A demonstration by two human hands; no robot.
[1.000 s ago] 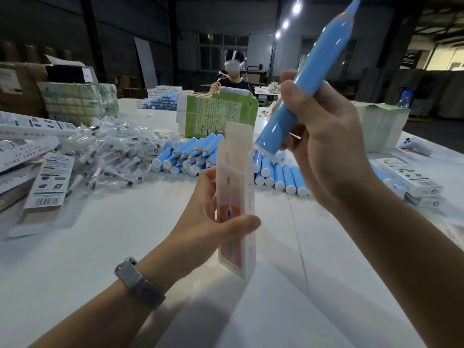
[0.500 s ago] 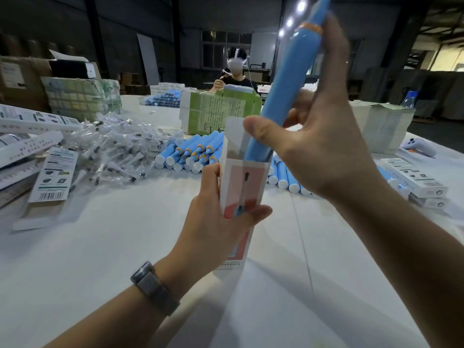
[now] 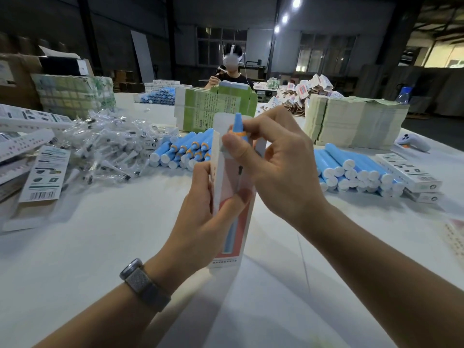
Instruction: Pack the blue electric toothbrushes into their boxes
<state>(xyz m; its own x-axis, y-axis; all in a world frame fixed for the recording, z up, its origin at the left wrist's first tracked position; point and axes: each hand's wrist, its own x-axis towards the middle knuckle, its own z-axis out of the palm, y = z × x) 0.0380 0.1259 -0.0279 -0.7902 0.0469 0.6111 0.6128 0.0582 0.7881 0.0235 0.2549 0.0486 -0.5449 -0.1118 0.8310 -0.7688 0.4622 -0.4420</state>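
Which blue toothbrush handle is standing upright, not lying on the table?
The toothbrush handle pinched by the right hand, nearly fully inside the box held by the left hand; all others lie in piles.

Two bare forearms enter from the lower edge of the head view, no sleeves visible on either. Left hand [image 3: 200, 222]: bare, no rings seen on the visible fingers [image 3: 234, 200]. Left wrist carries a watch [image 3: 144, 285]; grey woven-mesh strap, fine knit texture, wraps fully round the wrist; the case is dark metallic with a rounded edge, seen from the side, its face not visible. Right hand [image 3: 283, 172]: bare, no ring, no band or watch on the wrist as far as the view shows. Nails on the right thumb and forefinger short and unpainted. No gloves on either hand. No other clothing in view.
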